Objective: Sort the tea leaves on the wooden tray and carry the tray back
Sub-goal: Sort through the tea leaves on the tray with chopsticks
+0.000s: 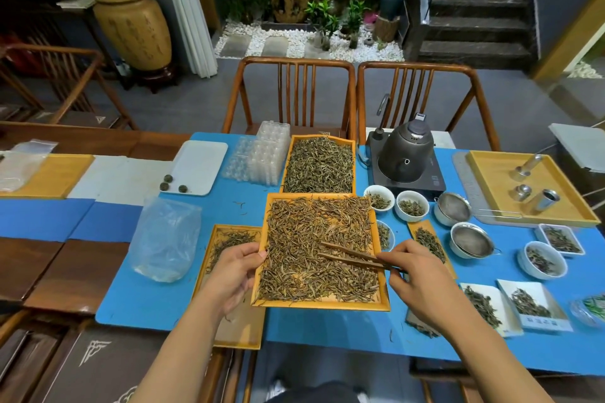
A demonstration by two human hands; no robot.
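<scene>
Here the person's left hand (236,267) grips the left edge of the wooden tray (322,303), thumb on top of the rim and fingers curled beneath, holding it above the blue table cover (170,291). The tea leaves (314,245) lie spread across nearly the whole tray floor. The right hand (413,275) pinches a pair of wooden tweezers (352,257), whose two arms reach leftward over the leaves, tips slightly apart.

Partly under the held tray sits a second tray (229,334) with a few leaves, and behind it a third tray (319,164) heaped with greener leaves. A dark kettle (406,154) stands on its base to the right, with small white bowls (412,206) of leaves and two metal strainers (471,240) nearby. A crumpled plastic bag (165,239) lies to the left. Two wooden chairs (289,91) face the table; beyond them, white pebbles and potted plants (324,16) fill an indoor garden beside dark steps.
</scene>
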